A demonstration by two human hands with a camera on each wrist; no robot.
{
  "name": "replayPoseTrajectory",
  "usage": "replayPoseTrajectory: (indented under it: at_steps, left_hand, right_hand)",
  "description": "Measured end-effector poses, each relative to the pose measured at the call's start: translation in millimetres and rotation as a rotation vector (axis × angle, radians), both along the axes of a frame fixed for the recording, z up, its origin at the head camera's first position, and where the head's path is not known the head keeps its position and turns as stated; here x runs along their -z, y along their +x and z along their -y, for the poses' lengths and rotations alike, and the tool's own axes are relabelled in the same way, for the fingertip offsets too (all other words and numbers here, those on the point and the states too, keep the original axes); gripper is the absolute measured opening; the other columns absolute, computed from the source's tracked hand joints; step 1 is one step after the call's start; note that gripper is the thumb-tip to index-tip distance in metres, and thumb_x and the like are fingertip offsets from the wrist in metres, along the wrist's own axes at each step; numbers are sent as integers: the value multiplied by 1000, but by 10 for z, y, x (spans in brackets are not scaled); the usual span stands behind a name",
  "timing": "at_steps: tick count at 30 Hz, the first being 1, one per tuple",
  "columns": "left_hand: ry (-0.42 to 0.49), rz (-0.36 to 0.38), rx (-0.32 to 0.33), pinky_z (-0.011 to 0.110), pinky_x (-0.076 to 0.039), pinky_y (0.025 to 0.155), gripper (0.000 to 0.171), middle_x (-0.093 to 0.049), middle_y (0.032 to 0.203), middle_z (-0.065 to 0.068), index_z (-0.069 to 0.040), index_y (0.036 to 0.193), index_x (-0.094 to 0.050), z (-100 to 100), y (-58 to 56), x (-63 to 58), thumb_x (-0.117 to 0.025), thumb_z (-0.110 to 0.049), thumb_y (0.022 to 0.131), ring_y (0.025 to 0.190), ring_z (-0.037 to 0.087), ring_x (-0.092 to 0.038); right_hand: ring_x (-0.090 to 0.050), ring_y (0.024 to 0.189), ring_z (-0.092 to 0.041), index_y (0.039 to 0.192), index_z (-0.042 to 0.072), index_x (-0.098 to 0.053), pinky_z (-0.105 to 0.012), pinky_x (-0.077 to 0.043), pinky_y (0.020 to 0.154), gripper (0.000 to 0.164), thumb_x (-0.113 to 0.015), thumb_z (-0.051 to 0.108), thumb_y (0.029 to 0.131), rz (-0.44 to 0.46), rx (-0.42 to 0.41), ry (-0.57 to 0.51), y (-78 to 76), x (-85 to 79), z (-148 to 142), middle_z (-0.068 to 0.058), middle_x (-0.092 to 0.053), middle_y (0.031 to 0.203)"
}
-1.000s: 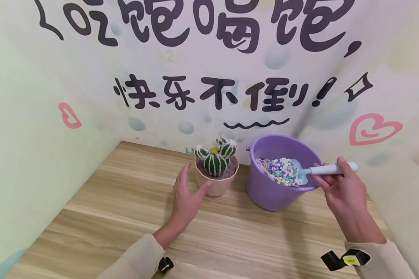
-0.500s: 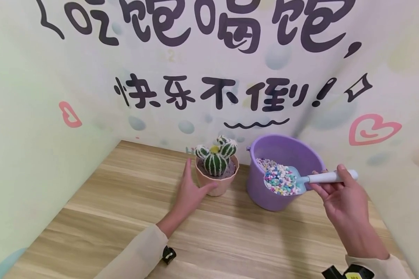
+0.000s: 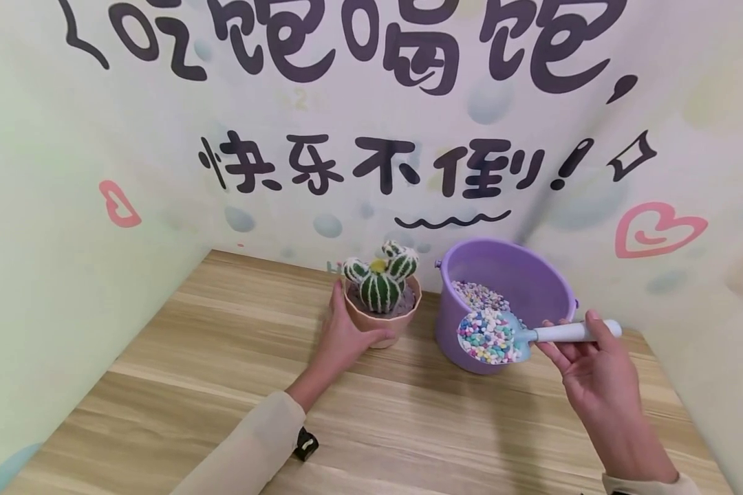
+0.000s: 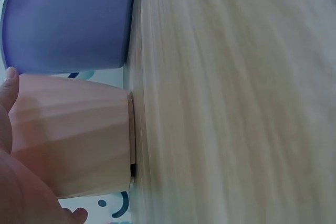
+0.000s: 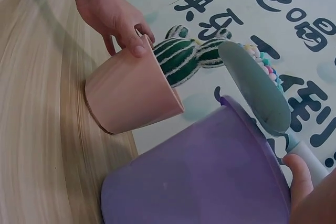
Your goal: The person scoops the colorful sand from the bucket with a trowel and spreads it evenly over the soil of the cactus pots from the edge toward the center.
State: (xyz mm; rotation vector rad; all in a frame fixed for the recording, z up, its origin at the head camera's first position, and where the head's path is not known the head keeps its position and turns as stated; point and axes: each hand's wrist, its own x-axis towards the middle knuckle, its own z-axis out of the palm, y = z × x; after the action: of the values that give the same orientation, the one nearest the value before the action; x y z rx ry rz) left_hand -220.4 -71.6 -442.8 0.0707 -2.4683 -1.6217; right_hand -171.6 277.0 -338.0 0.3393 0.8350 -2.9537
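Scoop (image 3: pixel 525 337) of tiny beads (image 3: pixel 486 335), pinched by right hand (image 3: pixel 600 378), now over the near edge of purple bucket (image 5: pixel 194 166), so likely done digging, with left hand (image 3: pixel 340 338) now curled round pink pot (image 5: pixel 131 93).

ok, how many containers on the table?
2: the pink pot, gripped by the left hand, and the purple bucket to its right. Something small behind them could be hidden.

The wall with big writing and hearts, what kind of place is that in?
Maybe a little set-up corner indoors: a backdrop printed with writing and hearts stands behind a wood-look table, where a potted cactus and purple bucket sit.
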Motion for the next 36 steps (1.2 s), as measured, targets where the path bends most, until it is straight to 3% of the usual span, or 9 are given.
replayPoseTrajectory:
  at_steps: [7, 12, 16, 36]
  left_hand:
    - [24, -73, -17, 55, -27, 113, 137, -19, 160, 13, -16, 157, -3, -59, -49, 6, -93, -43, 57, 143, 34, -26]
    - [45, -95, -40, 53, -30, 113, 133, -26, 156, 15, -14, 156, -8, -74, -66, 26, -93, -41, 58, 140, 34, -32]
    - [40, -95, -22, 53, -31, 112, 129, -28, 156, 14, -15, 155, -11, -68, -54, 47, -93, -40, 58, 140, 33, -34]
    - [16, -108, 99, 51, -31, 113, 124, -31, 155, 11, -18, 155, -15, -36, 190, 41, -93, -37, 60, 140, 30, -34]
  right_hand:
    - [-69, 93, -40, 108, 11, -48, -56, -54, 80, 15, -57, 19, 98, 10, 5, -10, 44, 35, 24, -15, -58, 91]
    - [-69, 94, -38, 107, 11, -48, -57, -53, 81, 15, -57, 20, 99, 22, 7, -19, 71, 70, 55, -15, -60, 96]
    - [-69, 96, -35, 108, 10, -48, -57, -53, 82, 15, -57, 19, 99, 19, 6, -33, 99, 112, 80, -15, -63, 101]
    - [-70, 91, -35, 108, 14, -53, -55, -54, 81, 12, -58, 19, 98, 74, 36, -28, 181, 272, 245, -11, -60, 99]
